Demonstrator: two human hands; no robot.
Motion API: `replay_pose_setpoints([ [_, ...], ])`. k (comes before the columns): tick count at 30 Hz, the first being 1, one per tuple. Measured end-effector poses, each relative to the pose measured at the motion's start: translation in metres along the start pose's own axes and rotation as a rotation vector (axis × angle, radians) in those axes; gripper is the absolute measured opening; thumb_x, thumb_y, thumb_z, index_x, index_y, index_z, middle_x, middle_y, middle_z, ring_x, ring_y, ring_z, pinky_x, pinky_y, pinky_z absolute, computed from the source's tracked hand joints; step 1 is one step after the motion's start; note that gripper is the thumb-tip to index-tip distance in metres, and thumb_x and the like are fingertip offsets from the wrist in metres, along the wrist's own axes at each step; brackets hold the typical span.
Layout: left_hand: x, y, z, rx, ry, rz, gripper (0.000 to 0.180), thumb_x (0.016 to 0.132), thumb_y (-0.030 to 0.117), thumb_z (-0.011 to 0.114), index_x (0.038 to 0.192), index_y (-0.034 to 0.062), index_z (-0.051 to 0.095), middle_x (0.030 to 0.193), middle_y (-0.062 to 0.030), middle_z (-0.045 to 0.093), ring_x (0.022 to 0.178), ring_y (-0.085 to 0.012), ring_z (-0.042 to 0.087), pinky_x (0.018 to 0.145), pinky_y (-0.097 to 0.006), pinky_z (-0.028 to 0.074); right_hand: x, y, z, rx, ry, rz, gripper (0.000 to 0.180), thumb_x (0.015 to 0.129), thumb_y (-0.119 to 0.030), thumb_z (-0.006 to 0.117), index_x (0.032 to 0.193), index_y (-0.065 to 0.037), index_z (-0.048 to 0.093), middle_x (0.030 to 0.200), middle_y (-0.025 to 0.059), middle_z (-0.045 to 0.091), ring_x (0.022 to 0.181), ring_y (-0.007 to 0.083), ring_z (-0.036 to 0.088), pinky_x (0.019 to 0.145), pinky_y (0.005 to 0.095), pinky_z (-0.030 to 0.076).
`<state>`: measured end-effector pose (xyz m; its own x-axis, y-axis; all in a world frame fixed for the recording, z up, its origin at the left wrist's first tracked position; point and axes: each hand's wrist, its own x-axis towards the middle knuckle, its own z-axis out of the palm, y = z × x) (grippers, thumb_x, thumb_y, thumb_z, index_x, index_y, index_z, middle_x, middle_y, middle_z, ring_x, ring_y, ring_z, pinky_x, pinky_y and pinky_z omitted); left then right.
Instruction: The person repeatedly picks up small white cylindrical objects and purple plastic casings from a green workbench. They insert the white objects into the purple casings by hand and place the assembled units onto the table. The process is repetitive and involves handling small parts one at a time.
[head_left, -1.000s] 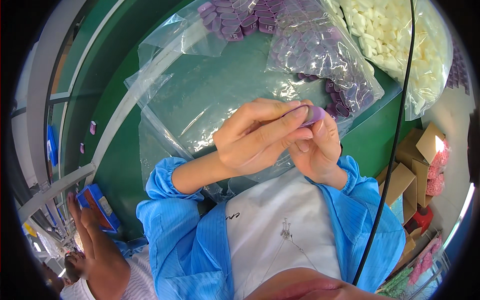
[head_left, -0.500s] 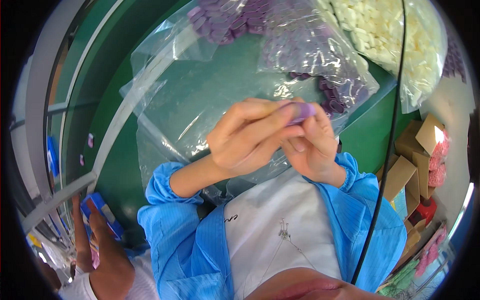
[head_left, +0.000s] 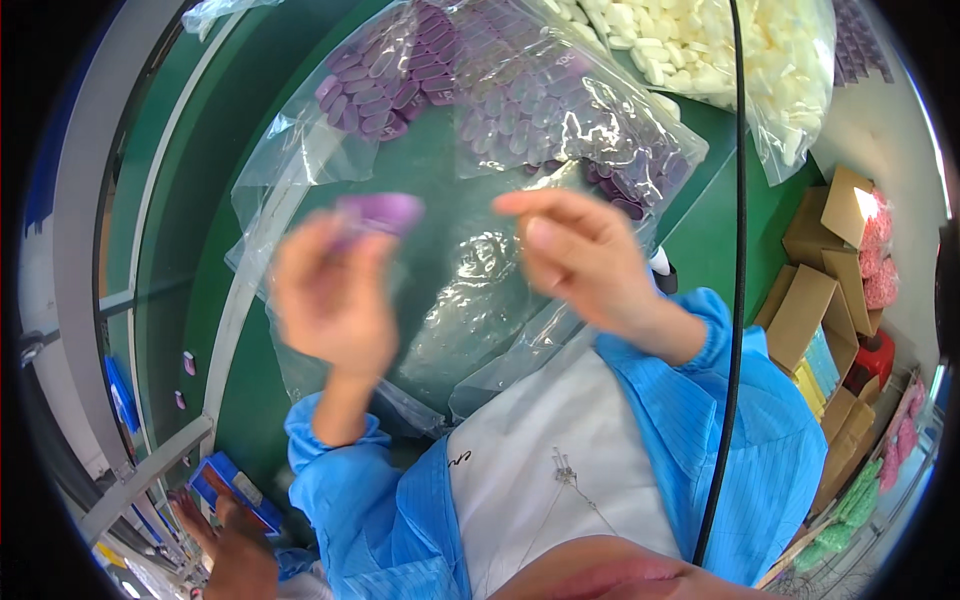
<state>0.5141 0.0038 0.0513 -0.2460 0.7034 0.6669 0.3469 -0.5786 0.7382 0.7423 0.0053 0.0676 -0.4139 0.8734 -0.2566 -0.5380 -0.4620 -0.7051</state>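
My left hand [head_left: 338, 300] is raised over the left part of the green work surface, its fingers closed on a purple plastic piece [head_left: 388, 212]. Motion blurs both of them. To the right, apart from it, my right hand [head_left: 590, 262] holds nothing; its index finger points left and the thumb stands off from it. Beneath both hands a clear plastic sheet or bag [head_left: 465, 315] is spread out. Beyond them lie rows of purple oval pieces [head_left: 372, 95], and a clear bag [head_left: 540, 115] covers more of these, some loose at its near edge.
A clear bag of cream-white pieces [head_left: 650, 45] lies at the far right. A black cable [head_left: 735, 300] hangs down across the view. Open cardboard boxes [head_left: 800, 320] stand at right. At left are a metal rail [head_left: 228, 340], a blue box [head_left: 235, 490] and another person's hand [head_left: 235, 545].
My hands have parted: the left has moved left with the purple piece, the right has let go of it. The view has shifted slightly, and the other person's arm has moved lower.
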Motion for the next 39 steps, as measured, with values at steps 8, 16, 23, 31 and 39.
replay_pose_setpoints([
  [8,0.114,-0.174,-0.292,0.679,-0.447,-0.509,0.033,0.096,0.004,0.061,0.128,0.0008,0.064,0.112,-0.0086,0.071,0.099,-0.0135,0.065,0.089,-0.028,0.050,0.073,-0.137,-0.146,-1.770,0.661,-0.486,0.036,0.092,-0.037,0.069,0.105,-0.005,0.074,0.078,0.0099,0.073,0.071,0.0201,0.070,0.061,0.0342,0.051],
  [16,0.075,-0.214,-0.284,0.599,-0.646,-0.483,0.062,0.091,-0.011,0.046,0.147,0.0149,0.052,0.157,-0.0092,0.045,0.154,-0.0284,0.022,0.123,-0.036,0.019,0.110,-0.136,-0.126,-2.337,0.720,-0.215,0.034,0.090,-0.036,0.067,0.089,-0.002,0.067,0.089,0.0205,0.071,0.086,0.0407,0.069,0.073,0.0506,0.053],
  [23,0.069,-0.195,-0.236,0.804,-0.084,-0.321,0.042,0.094,0.006,0.054,0.135,0.0123,0.064,0.148,-0.0110,0.054,0.143,-0.0251,0.041,0.115,-0.037,0.033,0.103,-0.123,-0.136,-2.382,0.604,-0.178,0.032,0.088,-0.034,0.068,0.094,-0.003,0.064,0.089,0.0203,0.071,0.087,0.0410,0.067,0.074,0.0510,0.052],
  [31,0.055,-0.051,0.013,0.747,-0.559,0.395,0.028,0.074,0.017,0.082,0.101,0.0121,0.074,0.125,-0.0061,0.064,0.117,-0.0324,0.055,0.097,-0.045,0.045,0.082,-0.109,-0.108,-1.681,0.672,-0.774,0.032,0.094,-0.038,0.069,0.102,-0.008,0.068,0.069,0.0078,0.066,0.057,0.0199,0.059,0.058,0.0347,0.044],
  [39,0.064,-0.086,0.029,0.918,-0.514,0.369,0.022,0.073,0.015,0.084,0.085,0.0072,0.068,0.131,-0.0052,0.061,0.119,-0.0335,0.053,0.096,-0.046,0.044,0.050,-0.059,-0.062,-1.439,0.318,-0.794,0.021,0.086,-0.023,0.081,0.097,-0.008,0.070,0.062,0.0015,0.054,0.051,0.0104,0.048,0.049,0.0272,0.039],
])
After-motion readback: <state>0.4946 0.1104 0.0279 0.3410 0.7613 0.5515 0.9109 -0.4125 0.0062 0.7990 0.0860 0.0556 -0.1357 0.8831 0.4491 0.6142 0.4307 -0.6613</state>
